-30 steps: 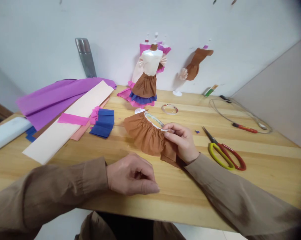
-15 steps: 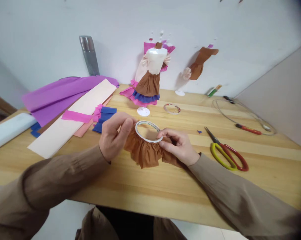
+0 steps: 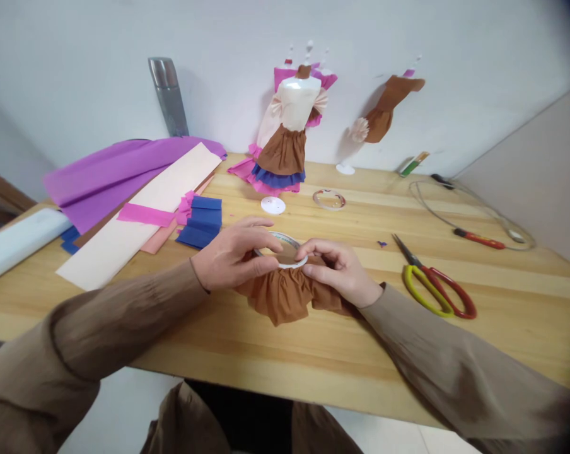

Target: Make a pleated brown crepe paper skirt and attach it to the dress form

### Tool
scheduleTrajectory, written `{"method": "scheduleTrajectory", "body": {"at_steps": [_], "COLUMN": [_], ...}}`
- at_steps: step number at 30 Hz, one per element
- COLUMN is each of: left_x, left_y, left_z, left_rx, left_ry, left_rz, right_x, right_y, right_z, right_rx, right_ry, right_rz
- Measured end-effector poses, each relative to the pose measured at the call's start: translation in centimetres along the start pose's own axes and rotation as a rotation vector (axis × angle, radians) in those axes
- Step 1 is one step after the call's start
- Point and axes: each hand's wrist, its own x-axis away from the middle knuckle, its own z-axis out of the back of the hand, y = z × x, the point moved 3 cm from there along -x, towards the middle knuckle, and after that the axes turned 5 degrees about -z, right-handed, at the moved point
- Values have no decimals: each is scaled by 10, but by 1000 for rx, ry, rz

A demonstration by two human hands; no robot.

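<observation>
A white tape roll [image 3: 293, 262], printed on its inner side, is tilted above the table with gathered brown crepe paper [image 3: 280, 301] hanging below its near rim. My right hand [image 3: 335, 271] pinches the roll's right side, fingertips inside the ring and thumb outside, close against the brown paper. Over the left part of the roll lies my left hand [image 3: 238, 252]; its fingers are stretched out and apart from the thumb, with a bit of the rim showing between them. Whether its fingertips touch the roll I cannot tell.
Red-and-yellow scissors [image 3: 434, 290] lie on the right, near a red-handled tool with a cable [image 3: 478, 239]. Dressed mini mannequins [image 3: 282, 151] stand behind, beside a clear tape ring [image 3: 329, 199]. Purple [image 3: 124, 173], cream [image 3: 147, 211] and blue crepe paper [image 3: 202, 221] lies left, before a grey flask [image 3: 169, 98].
My left hand has turned and moved right, from beside the tape roll to over its left part, with fingers straightened. My right hand keeps its pinch. The whole view has shifted slightly.
</observation>
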Motion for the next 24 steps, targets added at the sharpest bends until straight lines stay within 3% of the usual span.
{"method": "scheduleTrajectory", "body": {"at_steps": [4,9,16,24], "left_x": [-2,-3,-1,4], "left_y": [2,9,17,12], "left_z": [-7,-5,-16,-17], "left_rx": [35,120,-58,-319], "left_ry": [-117,-148,-294,-242], "left_rz": [-36,9,-8,-99], "right_x": [-1,-1,1,6], "right_y": [0,-3,-11,-13], "right_z": [-1,-3,-7,-7], "right_rx": [21,78,219,325], "right_ry": [-21,-57,-134,-110], "right_rz": [-10,33,164,164]}}
